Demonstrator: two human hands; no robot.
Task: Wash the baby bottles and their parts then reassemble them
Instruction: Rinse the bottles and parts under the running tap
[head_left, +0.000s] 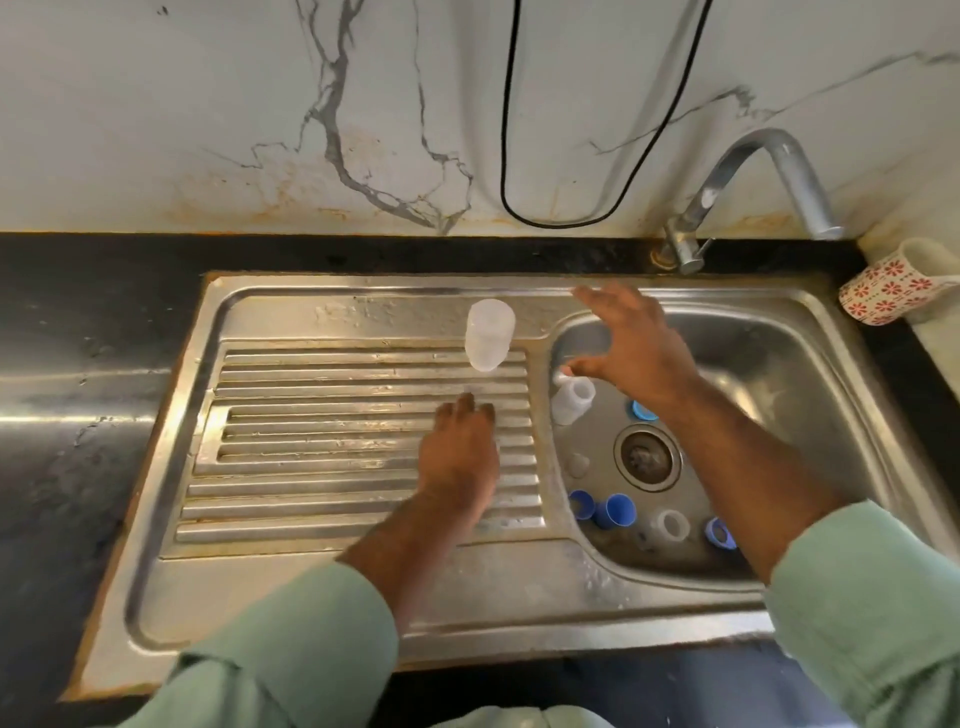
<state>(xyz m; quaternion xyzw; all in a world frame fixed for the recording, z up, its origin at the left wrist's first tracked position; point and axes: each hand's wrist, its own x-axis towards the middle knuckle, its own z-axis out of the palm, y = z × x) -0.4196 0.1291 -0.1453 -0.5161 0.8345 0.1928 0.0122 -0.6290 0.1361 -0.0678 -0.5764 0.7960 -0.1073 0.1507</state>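
- A clear bottle body (490, 335) is standing inverted at the far edge of the ribbed draining board (311, 431), just left of the basin (810, 364), and nothing is touching it.
- A second clear bottle body (571, 399) is lying inside the basin against its left wall, directly under the right hand's thumb.
- The right hand (631, 345) is hovering over the basin's left side, fingers spread wide and released, gripping nothing; whether the thumb tip is touching that second bottle, I cannot tell.
- The right forearm is crossing over the basin and hiding part of a blue ring (644, 411) lying beside the drain (648, 457).
- The left hand (460, 457) is sitting low over the draining board, fingers loosely curled downward, holding nothing, well short of the inverted bottle.
- Along the basin's near edge more parts are lying: a small blue cap (582, 505), a larger blue cap (616, 512) touching it, a clear ring (672, 526), and another blue piece (721, 534) partly tucked behind the right arm.
- A small clear nipple-like piece (577, 465) is resting left of the drain, too blurred to say more.
- The tap (753, 182) is arching over the basin's far right corner.
- A floral-patterned mug (898, 286) is lying on its side on the counter beyond the sink's right corner.
- A black cable (506, 156) is looping down the marble wall behind.
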